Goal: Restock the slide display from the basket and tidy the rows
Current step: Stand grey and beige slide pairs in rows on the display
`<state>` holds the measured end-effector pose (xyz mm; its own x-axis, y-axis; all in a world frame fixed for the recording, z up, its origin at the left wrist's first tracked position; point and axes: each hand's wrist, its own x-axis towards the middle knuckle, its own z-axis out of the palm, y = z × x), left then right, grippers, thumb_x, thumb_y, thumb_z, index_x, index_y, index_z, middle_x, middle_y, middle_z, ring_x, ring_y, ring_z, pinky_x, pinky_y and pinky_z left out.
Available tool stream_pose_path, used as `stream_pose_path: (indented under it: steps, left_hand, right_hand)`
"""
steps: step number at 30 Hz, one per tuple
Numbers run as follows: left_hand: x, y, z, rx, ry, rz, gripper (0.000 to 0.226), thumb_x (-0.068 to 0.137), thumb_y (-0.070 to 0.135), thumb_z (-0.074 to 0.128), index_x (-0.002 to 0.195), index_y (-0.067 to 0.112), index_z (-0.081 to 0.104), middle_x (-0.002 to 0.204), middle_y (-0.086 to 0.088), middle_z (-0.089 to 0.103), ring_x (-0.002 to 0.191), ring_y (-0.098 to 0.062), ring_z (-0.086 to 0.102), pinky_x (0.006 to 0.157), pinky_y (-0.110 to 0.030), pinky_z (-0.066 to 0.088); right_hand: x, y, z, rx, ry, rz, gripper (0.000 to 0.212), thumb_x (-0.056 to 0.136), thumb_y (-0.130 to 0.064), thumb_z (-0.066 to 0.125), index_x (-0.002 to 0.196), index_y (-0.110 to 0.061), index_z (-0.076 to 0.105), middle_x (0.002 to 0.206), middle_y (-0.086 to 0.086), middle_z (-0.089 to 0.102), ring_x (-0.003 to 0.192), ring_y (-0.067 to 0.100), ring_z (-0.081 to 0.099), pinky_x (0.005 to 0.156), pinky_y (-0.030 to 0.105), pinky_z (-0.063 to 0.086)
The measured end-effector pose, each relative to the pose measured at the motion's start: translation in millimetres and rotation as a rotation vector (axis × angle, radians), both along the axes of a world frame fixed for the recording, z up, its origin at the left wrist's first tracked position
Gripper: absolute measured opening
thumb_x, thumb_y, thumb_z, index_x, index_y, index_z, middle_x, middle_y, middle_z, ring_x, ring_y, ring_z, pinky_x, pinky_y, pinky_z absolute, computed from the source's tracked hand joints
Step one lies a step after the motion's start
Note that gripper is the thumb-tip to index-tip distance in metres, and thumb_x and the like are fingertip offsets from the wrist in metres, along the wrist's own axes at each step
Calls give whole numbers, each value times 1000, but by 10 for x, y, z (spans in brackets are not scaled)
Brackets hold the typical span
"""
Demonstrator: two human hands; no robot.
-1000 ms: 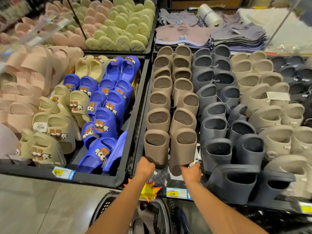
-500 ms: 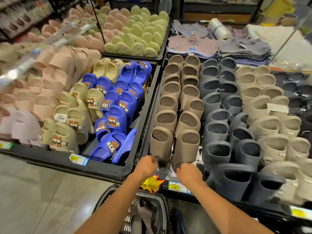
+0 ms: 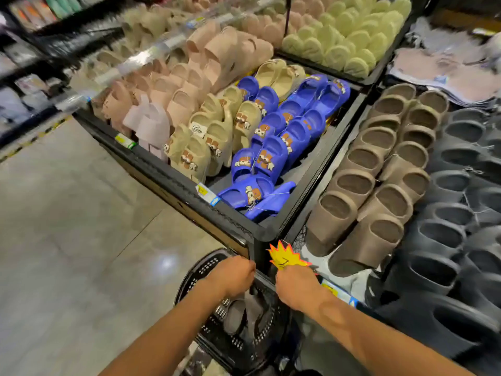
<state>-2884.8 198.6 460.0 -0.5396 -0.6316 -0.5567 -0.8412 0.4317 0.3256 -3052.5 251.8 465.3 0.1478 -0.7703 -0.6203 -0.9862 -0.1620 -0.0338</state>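
In the head view, both hands are low in the picture, over a black basket (image 3: 193, 275) that stands on the floor (image 3: 81, 226) in front of the slide display. The left hand (image 3: 233, 275) is above the far rim of the basket. Only its back shows, the fingers bend downward out of sight, and I cannot tell if they grip something. The right hand (image 3: 298, 286) is just beside it, near the front edge of the display and directly under a yellow star-shaped tag (image 3: 287, 257). Its fingers are also turned down and hidden, so its state cannot be told either. The two hands are near each other but apart.

Inside the basket, between the forearms, lie a few grey-brown slides (image 3: 234, 317), partly in shadow.

On the display, the taupe slides (image 3: 379, 185) stand in two rows that run away from the person. The front pair leans forward close to the edge, just beyond the right hand. To the right of them are rows of dark grey slides (image 3: 447, 234). In the bin to the left are blue slides (image 3: 273, 158) with small bear figures; the front ones lie flat and loose. Beside them stand beige slides (image 3: 206, 147) with the same figures, and further left pink slides (image 3: 189, 85). Pale green slides (image 3: 344, 36) fill a bin at the back. A price label (image 3: 207, 192) sits on the front rim of the blue bin.
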Motion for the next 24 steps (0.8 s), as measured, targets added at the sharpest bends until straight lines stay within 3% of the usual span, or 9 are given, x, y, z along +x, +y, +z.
stream_pose_path:
  steps: [3,11,15,19,24]
  left_hand:
    - [342,193,-162,63,-38,87,29,99,25,38,109,8,60,108,-19,64,100,-37,61,78,-38,46]
    - [837,534,-1127,256,-215,216,25,94,20,47,112,8,60,108,-17,64,97,-37,62,76,-42,51]
    - [928,587,-1882,319,-279,223,32,94,16,48,122,7,59,119,-16,62,108,-37,61,87,-46,51]
    - [1010,623,-2754,367,-300,194,29,95,14,46,119,5,59,120,-17,62,109,-36,61,87,-44,51]
    - [1121,632,-3999,373,-309,173,34,97,17,45,128,12,57,131,-10,59,122,-31,55,95,-41,47]
  right_hand:
    - [301,-30,-116,39,0,83,29,95,-18,46,117,-11,64,121,12,64,113,31,61,86,39,51]
    - [721,69,-1028,216,75,282,33,92,-18,50,122,-16,62,125,6,64,116,26,61,91,37,50]
    - [886,68,-1752,336,108,317,32,93,-13,48,121,-16,64,125,6,64,116,27,61,88,38,50]
    - [1044,49,-2670,437,155,361,31,91,-14,51,121,-16,62,124,7,62,114,29,60,87,39,53]
    - [1153,61,-3919,404,148,290,23,91,-19,56,110,-18,68,113,4,68,107,26,64,86,36,52]
